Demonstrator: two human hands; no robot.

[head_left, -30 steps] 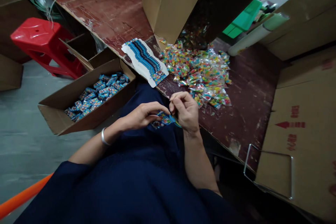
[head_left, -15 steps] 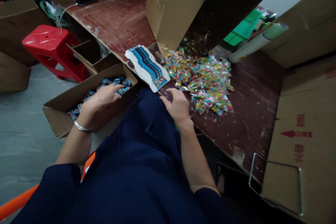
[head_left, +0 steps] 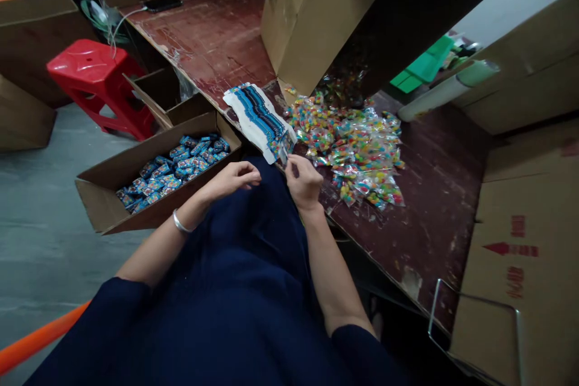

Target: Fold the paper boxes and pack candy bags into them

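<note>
Blue-and-white printed cardboard, flat and uncreased: a stack of unfolded cards [head_left: 257,117] fanned along the near edge of the worn red-brown table [head_left: 212,42], white margins showing, cartoon print at the near end. Right hand [head_left: 304,181] at that near end, thumb and forefinger pinched on the top card [head_left: 283,154], its corner lifted off the rest and tilted up. Left hand [head_left: 233,178] just beside, over the dark-blue lap, fingers loosely curled around nothing, silver bangle [head_left: 181,223] at the wrist. Hands near one another, not touching. Judged as the picking-up step: one flat card being peeled from the fan, not yet opened or filled. Next move calling for a clean separation, one card only and no neighbour dragged off the table edge, then support from the free left hand, since thin card held by one corner would likely flop. Pile of clear candy bags [head_left: 357,145] just right of the stack, bright mixed colours inside, spilling from the mouth of a tipped carton [head_left: 312,18]. Open box [head_left: 136,214] left of the lap and below the table edge, filled with small blue packets [head_left: 176,166], print seemingly matching the card, though too small to confirm. Red stool [head_left: 90,72] farther left on the grey floor.
</note>
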